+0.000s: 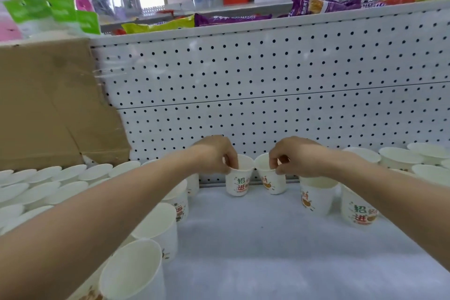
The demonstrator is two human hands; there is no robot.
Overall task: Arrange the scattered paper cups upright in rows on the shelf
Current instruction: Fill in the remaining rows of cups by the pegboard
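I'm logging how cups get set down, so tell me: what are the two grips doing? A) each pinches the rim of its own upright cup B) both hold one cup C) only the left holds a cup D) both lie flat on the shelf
A: the left grip pinches the rim of the green-printed cup and the right grip that of the orange-printed cup, both upright by the pegboard.

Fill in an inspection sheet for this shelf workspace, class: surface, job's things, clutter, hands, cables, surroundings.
Surface: white shelf, bare in the middle.
Job's things: upright paper cups in rows at both sides; left printed cup and right printed cup near the pegboard.
Clutter: cardboard box at back left.
Hands: left hand pinches the left printed cup's rim; right hand pinches the right one's.
Cables: nothing seen.
Surroundings: snack packets above the pegboard.
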